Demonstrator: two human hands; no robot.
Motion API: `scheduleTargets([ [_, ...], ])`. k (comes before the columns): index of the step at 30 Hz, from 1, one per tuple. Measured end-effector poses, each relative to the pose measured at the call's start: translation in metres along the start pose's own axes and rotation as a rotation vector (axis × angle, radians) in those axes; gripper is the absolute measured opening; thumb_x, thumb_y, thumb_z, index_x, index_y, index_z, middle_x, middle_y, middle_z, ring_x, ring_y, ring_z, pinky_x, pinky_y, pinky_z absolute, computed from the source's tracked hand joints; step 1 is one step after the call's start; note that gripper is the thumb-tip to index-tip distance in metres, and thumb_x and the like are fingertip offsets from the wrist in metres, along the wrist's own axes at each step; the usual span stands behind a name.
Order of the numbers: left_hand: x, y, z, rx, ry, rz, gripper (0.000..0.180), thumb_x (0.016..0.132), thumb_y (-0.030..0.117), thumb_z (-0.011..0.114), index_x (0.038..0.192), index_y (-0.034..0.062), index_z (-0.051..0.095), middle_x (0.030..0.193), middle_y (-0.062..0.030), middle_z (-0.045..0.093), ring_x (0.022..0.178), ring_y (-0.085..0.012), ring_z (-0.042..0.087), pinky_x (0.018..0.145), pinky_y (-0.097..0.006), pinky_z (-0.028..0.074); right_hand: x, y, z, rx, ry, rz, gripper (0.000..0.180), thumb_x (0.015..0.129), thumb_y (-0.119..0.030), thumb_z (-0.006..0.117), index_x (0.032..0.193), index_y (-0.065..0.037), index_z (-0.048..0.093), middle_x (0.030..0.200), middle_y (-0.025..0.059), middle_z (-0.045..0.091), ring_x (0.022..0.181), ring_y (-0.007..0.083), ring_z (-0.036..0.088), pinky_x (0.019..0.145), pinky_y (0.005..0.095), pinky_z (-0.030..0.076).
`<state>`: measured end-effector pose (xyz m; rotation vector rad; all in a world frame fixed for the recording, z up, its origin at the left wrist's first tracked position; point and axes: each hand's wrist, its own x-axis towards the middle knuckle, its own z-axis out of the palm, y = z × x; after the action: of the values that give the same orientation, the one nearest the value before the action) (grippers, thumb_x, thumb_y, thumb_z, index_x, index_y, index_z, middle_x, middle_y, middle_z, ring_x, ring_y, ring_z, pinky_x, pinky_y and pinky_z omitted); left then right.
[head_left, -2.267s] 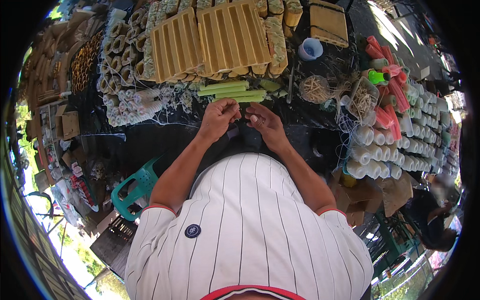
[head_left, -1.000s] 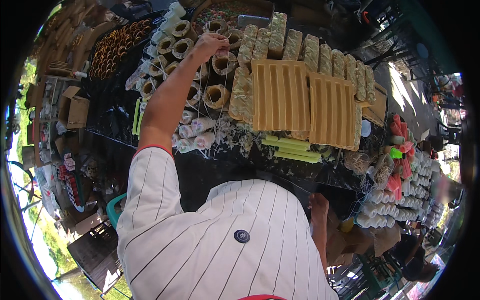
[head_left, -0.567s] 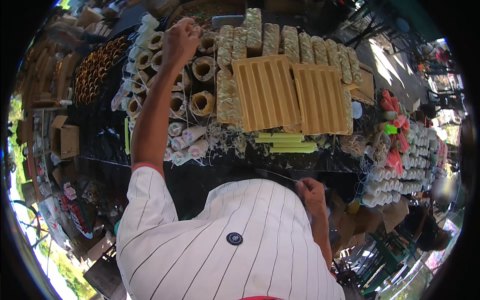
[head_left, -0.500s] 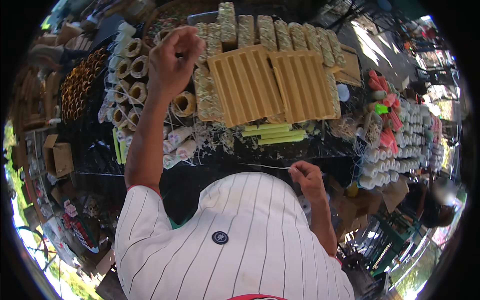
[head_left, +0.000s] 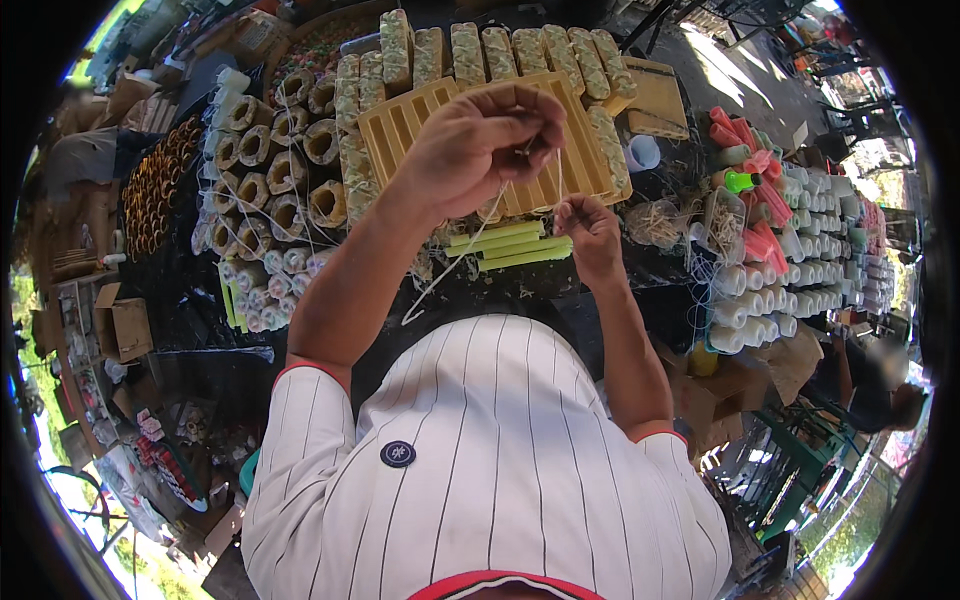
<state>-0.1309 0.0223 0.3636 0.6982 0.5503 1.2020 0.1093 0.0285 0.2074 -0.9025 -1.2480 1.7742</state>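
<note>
My left hand [head_left: 485, 140] is raised close to the camera, its fingers pinched on a thin white string [head_left: 455, 260] that hangs down in a loop toward my striped shirt. My right hand [head_left: 590, 230] is lower and to the right, pinching the same string where it runs between the two hands. Below the hands lie light green candles [head_left: 510, 247] on the dark table. Behind them stand yellow ribbed wax slabs [head_left: 400, 125].
Rolled beeswax candles [head_left: 270, 170] fill the table's left side, with white rolls [head_left: 270, 290] below them. White, pink and green candles [head_left: 790, 270] stack on the right. Cardboard boxes [head_left: 125, 325] sit at the left edge. Another person [head_left: 880, 385] is at the far right.
My left hand has come back from the rolled candles at the far left toward the middle, pulling string. My right hand has risen from beside my body to meet it.
</note>
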Motion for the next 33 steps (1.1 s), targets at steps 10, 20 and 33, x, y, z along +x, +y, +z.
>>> scheduleTargets([
  [10, 0.080, 0.048, -0.031, -0.053, 0.019, 0.187, 0.019, 0.101, 0.000, 0.059, 0.113, -0.0021, 0.073, 0.100, -0.0137, 0.074, 0.082, -0.0219, 0.068, 0.063, -0.032, 0.051, 0.010, -0.041, 0.096, 0.804, -0.465, 0.051, 0.016, 0.111, -0.020, 0.057, 0.115, -0.006, 0.065, 0.151, 0.0177, 0.058, 0.142, 0.0321, 0.055, 0.117, 0.0508, 0.043],
  [20, 0.103, 0.093, -0.059, 0.315, 0.172, -0.063, 0.014, 0.097, 0.004, 0.065, 0.101, -0.0043, 0.075, 0.090, -0.0125, 0.074, 0.072, -0.0184, 0.068, 0.060, -0.031, 0.052, 0.017, -0.027, 0.061, 1.027, -0.584, 0.243, 0.015, 0.110, -0.019, 0.057, 0.105, -0.008, 0.066, 0.109, 0.0081, 0.070, 0.093, 0.0196, 0.068, 0.093, 0.0429, 0.051],
  [33, 0.174, -0.008, -0.146, 2.025, -0.145, 0.097, 0.020, 0.096, -0.002, 0.059, 0.103, 0.0024, 0.077, 0.104, -0.0174, 0.073, 0.092, -0.0355, 0.069, 0.085, -0.048, 0.058, -0.006, -0.005, -0.036, 0.886, -0.158, 0.293, 0.016, 0.110, -0.017, 0.058, 0.098, -0.006, 0.063, 0.104, 0.0115, 0.070, 0.089, 0.0223, 0.067, 0.088, 0.0402, 0.054],
])
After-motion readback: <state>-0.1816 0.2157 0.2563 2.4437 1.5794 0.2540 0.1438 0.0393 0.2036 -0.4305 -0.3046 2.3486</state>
